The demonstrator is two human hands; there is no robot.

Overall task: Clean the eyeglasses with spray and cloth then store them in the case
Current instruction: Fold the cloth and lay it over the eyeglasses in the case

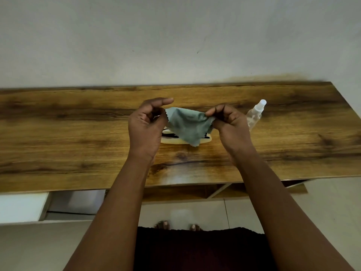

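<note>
Both hands are up over the wooden table [78, 133], stretching the grey-green cloth [185, 124] between them, its long axis running left to right, 1 corner drooping toward the near edge. The left hand [146, 126] pinches the left edge with curled fingers; the right hand [228, 122] pinches the right corner. Behind the cloth lies a pale case [205, 140], dark eyeglasses partly visible. The clear spray bottle [256, 114] lies tilted, nozzle pointing far-right. No readable label.

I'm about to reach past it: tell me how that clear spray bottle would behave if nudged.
The spray bottle stands upright, tall and narrow, so it would probably tip. It looks like thin clear plastic, likely light. Once down, its round body may roll on the smooth table.
</note>
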